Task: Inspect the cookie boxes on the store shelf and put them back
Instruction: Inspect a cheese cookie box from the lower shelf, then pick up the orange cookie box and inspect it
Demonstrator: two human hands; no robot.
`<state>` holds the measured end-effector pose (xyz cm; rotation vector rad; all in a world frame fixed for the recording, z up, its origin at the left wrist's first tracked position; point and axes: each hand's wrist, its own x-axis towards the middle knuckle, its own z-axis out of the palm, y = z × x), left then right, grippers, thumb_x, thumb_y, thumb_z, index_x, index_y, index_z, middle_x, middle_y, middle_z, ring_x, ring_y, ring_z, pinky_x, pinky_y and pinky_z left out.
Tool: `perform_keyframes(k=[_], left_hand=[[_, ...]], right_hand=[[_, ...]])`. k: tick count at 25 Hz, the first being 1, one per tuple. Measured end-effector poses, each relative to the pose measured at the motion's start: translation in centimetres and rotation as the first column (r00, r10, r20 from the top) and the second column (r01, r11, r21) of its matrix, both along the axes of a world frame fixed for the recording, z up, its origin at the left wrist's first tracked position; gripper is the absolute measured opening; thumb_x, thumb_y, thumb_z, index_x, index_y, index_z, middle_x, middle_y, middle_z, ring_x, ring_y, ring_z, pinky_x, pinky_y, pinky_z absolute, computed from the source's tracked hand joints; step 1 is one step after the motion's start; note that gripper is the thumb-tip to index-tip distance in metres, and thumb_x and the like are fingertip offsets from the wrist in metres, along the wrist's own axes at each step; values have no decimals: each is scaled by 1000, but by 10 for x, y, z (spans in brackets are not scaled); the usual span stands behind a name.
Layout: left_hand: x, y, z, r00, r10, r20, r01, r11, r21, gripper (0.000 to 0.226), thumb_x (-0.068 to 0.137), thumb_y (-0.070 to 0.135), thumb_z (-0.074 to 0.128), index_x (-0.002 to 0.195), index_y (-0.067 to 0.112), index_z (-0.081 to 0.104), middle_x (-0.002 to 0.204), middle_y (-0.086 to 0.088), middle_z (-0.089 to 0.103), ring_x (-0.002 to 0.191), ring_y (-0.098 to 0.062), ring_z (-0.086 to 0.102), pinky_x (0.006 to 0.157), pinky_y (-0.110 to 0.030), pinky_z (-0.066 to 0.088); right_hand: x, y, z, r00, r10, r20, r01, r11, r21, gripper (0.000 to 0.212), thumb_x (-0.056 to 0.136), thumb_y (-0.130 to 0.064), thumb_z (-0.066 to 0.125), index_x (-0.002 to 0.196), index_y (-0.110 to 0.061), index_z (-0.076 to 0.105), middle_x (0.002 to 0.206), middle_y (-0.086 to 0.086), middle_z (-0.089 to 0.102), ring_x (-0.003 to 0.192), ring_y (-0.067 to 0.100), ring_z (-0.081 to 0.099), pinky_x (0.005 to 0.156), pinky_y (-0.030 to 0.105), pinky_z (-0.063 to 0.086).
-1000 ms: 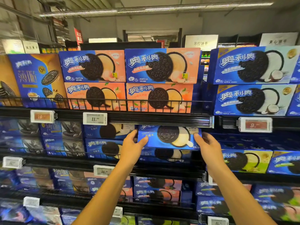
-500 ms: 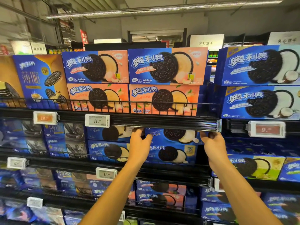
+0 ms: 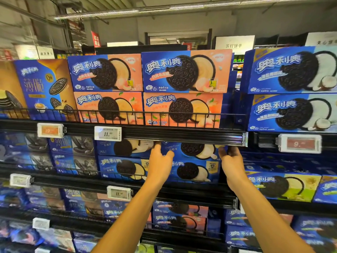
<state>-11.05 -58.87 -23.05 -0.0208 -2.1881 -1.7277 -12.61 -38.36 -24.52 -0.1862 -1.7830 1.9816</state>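
While seating: cheese cookie box (image 3: 191, 149) lies at 12 o'clock under the shelf edge (image 3: 182, 137), long axis 9-to-3.
Left hand (image 3: 161, 162): fingers spread against its left end.
Right hand (image 3: 230, 161): curled on right end, equally near.

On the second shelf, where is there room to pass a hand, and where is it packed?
One dark gap right of the cheese box, where the right hand reaches. The left hand covers the tight seam beside the neighbouring box.
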Motion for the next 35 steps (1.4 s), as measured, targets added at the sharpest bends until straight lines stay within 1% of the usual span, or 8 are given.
perform_keyframes(k=[5, 8, 11, 20, 24, 27, 32, 35], left_hand=[[10, 1, -6, 997, 36, -67, -38, 999, -26, 31, 92, 4, 52, 123, 0, 49, 119, -7, 43, 76, -12, 46, 66, -20, 38], [11, 0, -5, 997, 37, -63, -41, 998, -54, 28, 91, 2, 51, 118, -5, 47, 112, -6, 42, 68, -9, 42, 57, -9, 37], [12, -1, -3, 999, 45, -20, -47, 996, -74, 26, 92, 2, 51, 117, -5, 48, 134, -17, 36, 70, -11, 46, 53, -7, 39], [26, -18, 5, 999, -39, 23, 38, 998, 47, 49, 98, 12, 52, 146, 17, 40, 144, 0, 42, 126, -16, 44, 102, -39, 40], [45, -20, 8, 996, -86, 15, 83, 986, 146, 50, 100, 10, 51, 146, 25, 40, 134, 11, 49, 108, 8, 55, 82, -9, 44], [60, -18, 8, 994, -107, 30, 101, 982, 160, 55, 102, 14, 51, 153, 25, 33, 154, 5, 38, 139, -9, 41, 101, -24, 37], [92, -15, 16, 991, -134, -8, 133, 976, 174, 48, 101, 14, 50, 147, 27, 41, 149, 6, 48, 130, -11, 48, 106, -31, 36], [99, -20, 53, 980, -135, -149, 164, 967, 198, 35, 100, 10, 52, 128, 29, 52, 132, 6, 62, 125, -16, 56, 105, -35, 43]], right_hand=[[4, -7, -6, 999, 33, 17, -34, 995, 97, 39, 105, -20, 51, 143, -24, 45, 127, -5, 56, 115, 17, 52, 94, 37, 43], [8, -7, -10, 1000, 27, -14, -25, 991, 128, 40, 105, -19, 51, 143, -26, 45, 124, -7, 58, 111, 16, 54, 90, 34, 42], [12, -8, -10, 999, 27, -17, -24, 989, 146, 42, 105, -19, 50, 146, -27, 44, 124, -8, 57, 109, 14, 53, 88, 32, 40], [31, 0, -2, 996, 86, 31, -90, 982, 166, 56, 103, -25, 52, 154, -32, 31, 152, -6, 46, 138, 20, 43, 109, 42, 40], [51, 7, -1, 985, 149, 86, -164, 964, 208, 69, 102, -29, 56, 160, -28, 18, 164, -6, 29, 149, 18, 30, 112, 36, 31], [71, 13, 2, 967, 218, 135, -246, 936, 253, 73, 102, -28, 57, 160, -24, 14, 166, -3, 22, 152, 18, 24, 117, 39, 28], [107, 29, 29, 887, 438, 148, -462, 833, 305, 54, 102, -16, 55, 152, -26, 37, 154, -7, 45, 140, 12, 43, 109, 29, 38], [122, 32, 77, 863, 504, -38, -462, 818, 344, 36, 101, -12, 56, 129, -34, 56, 131, -16, 66, 121, 2, 61, 95, 24, 54]])
